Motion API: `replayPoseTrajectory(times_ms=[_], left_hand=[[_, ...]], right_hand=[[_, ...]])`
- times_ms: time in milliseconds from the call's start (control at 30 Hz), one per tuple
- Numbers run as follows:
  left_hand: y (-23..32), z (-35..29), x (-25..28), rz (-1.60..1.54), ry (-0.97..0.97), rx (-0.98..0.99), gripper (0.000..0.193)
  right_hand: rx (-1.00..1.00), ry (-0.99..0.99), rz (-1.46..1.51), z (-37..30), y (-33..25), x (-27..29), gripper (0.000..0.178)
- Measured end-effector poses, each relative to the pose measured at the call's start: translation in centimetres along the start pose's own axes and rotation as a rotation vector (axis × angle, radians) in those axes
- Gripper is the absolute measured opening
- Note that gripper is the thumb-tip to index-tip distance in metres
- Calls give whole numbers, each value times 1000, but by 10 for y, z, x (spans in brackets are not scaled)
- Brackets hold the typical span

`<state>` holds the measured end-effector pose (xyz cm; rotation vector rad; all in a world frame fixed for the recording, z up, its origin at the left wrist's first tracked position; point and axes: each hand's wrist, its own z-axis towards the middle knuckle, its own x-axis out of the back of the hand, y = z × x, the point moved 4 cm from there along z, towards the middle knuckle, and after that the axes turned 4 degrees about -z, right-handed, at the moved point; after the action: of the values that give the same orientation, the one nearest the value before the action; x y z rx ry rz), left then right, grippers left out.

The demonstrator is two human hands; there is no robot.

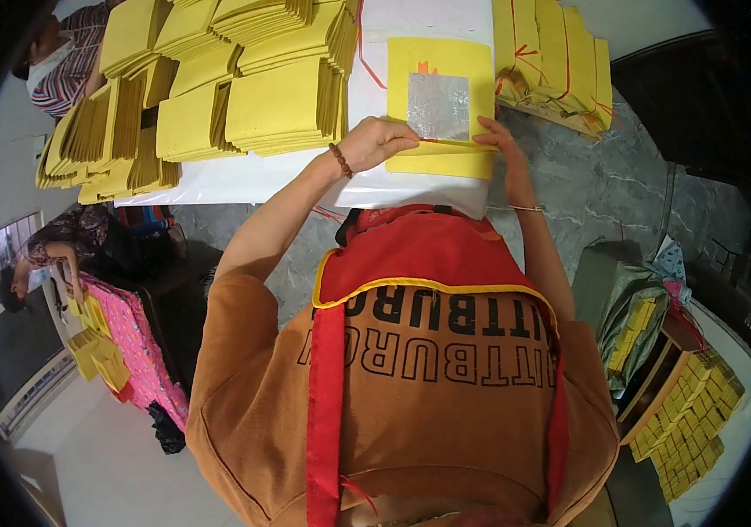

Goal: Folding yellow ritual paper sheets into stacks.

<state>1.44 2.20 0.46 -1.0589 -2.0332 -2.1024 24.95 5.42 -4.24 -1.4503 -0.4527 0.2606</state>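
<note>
A yellow paper sheet (440, 53) with a silver foil square (439, 105) and a small orange mark lies in front of me on the white-covered table. Its near part is folded over in a raised strip across the width, just below the foil. At the left end of that fold, my left hand (377, 144) pinches the paper, fingers closed. My right hand (505, 145) has its fingers bent over the paper's right edge, at the other end of the fold. Part of its grip is hidden.
Thick stacks of folded yellow paper (279, 105) cover the table's left side. Bundles tied with red string (551, 61) stand to the right. A person (64, 250) works by a pink cloth (129, 338) at left. Yellow packets (687, 426) are piled at lower right.
</note>
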Motion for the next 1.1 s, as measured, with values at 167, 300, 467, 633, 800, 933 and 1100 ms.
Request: replayPoseTrajectory(times_ms=[167, 300, 467, 633, 800, 933, 1100], left_hand=[[-7, 3, 2, -85, -26, 71, 22], [-8, 5, 3, -131, -31, 129, 21], [-11, 6, 3, -172, -13, 174, 19], [-11, 5, 2, -189, -40, 104, 18], [-12, 4, 3, -197, -78, 160, 19], [-12, 3, 3, -182, -78, 143, 19], [32, -5, -8, 365, 67, -336, 40]], right_hand=[[65, -57, -24, -1, -3, 0, 40], [22, -74, -134, -1, -10, -2, 41], [-32, -33, -106, 4, 0, 0, 37], [28, -13, -149, 3, -1, 0, 31], [22, -26, -152, 6, -2, 2, 35], [22, -22, -131, 6, 2, 1, 37], [58, -15, -180, 5, 1, 1, 38]])
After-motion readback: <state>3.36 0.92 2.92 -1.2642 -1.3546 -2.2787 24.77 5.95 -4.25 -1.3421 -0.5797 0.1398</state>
